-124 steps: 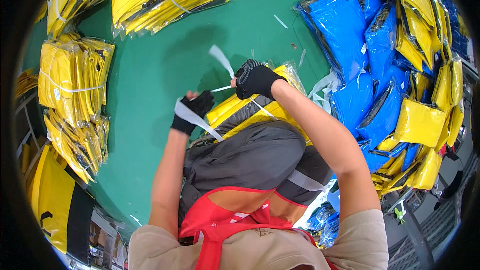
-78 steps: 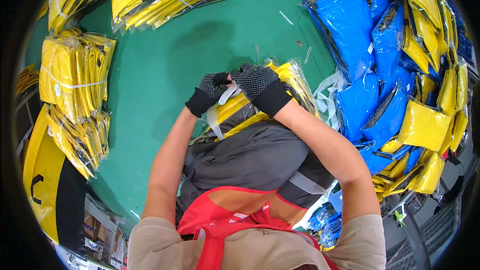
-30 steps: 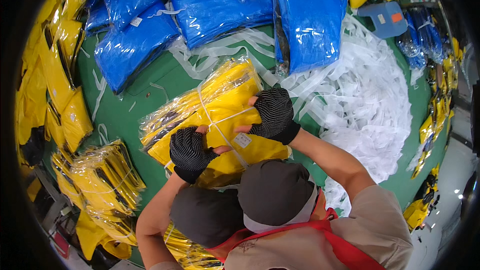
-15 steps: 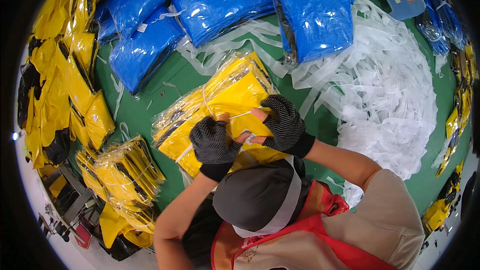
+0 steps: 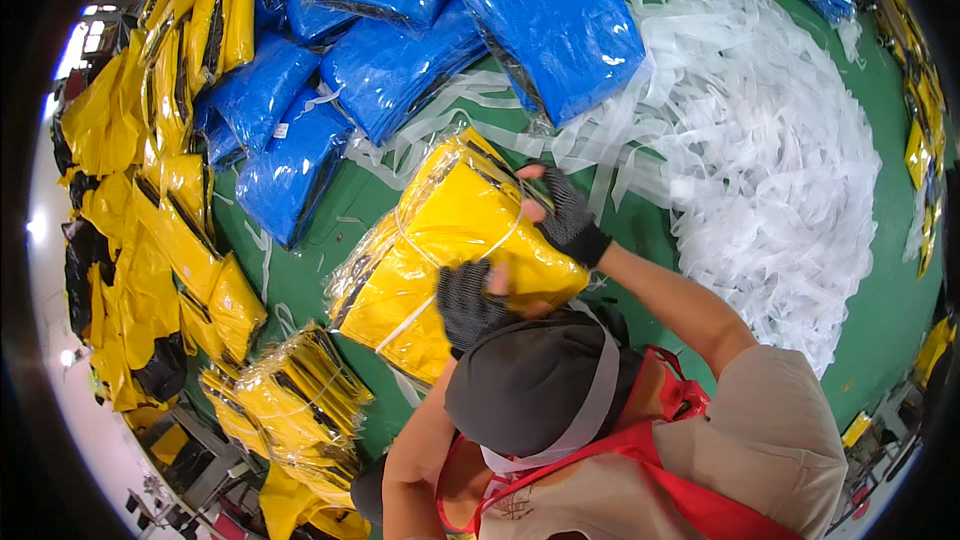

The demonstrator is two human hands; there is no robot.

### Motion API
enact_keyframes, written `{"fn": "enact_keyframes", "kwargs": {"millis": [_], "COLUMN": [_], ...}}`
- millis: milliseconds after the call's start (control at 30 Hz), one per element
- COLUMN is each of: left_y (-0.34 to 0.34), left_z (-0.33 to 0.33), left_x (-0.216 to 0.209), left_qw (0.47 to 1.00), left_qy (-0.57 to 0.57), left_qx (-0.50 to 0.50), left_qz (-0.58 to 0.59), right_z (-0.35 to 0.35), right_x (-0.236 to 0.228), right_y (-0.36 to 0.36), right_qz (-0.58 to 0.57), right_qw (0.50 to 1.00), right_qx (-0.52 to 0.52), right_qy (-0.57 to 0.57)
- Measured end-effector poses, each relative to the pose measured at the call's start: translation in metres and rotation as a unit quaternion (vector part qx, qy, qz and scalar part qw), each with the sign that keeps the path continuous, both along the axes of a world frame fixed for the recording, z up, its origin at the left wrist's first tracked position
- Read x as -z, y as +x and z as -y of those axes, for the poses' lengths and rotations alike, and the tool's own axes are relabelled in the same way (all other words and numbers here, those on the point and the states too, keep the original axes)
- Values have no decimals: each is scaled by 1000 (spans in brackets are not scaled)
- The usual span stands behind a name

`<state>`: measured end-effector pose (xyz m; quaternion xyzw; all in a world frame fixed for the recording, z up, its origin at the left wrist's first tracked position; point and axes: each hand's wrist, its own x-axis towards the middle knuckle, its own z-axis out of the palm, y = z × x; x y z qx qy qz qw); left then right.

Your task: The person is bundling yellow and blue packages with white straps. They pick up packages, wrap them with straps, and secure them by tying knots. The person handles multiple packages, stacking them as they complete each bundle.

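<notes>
- Green work surface (image 5: 290, 270), crowded on all sides: blue bagged bundles (image 5: 400, 60) stacked along the far side, yellow bagged bundles (image 5: 150, 240) heaped at the left edge, and a loose drift of white plastic strapping (image 5: 790, 170) spread to the right.
- At centre lies a yellow bundle (image 5: 450, 240) in clear wrap, cinched by a white strap, its long axis running from near-left to far-right.
- Left hand (image 5: 468, 302), in a dark fingerless glove, is clenched on the bundle's near edge, close to the person's dark cap (image 5: 530, 390).
- Right hand (image 5: 562, 212), gloved alike, grips the far right corner of the same bundle, fingers curled over the edge.
- Both hands hold the bundle from its right-hand long side; the left is nearer the body.
- Another tied yellow stack (image 5: 295, 395) sits near-left, apart from the hands.
</notes>
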<state>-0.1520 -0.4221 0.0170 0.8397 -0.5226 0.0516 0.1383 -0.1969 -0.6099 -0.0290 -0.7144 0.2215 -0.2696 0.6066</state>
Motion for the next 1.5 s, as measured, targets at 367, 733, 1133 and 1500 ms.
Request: {"fn": "enact_keyframes", "kwargs": {"millis": [367, 733, 1133, 1500], "left_y": [-12, 26, 26, 3], "left_z": [9, 57, -40, -105], "left_x": [4, -12, -30, -10], "left_qw": [998, 990, 944, 871], "left_qy": [34, -1, 28, -224], "left_qx": [7, -125, -319, -436], "left_qz": [55, -67, -85, -42], "right_z": [-7, 97, 139, 127], "right_x": [24, 113, 100, 87], "right_y": [-6, 45, 65, 77], "right_qz": [-131, -259, -280, -220], "right_qw": [973, 829, 845, 581], "right_qx": [-84, -91, -267, -339], "right_qy": [-173, -487, -369, -706]}}
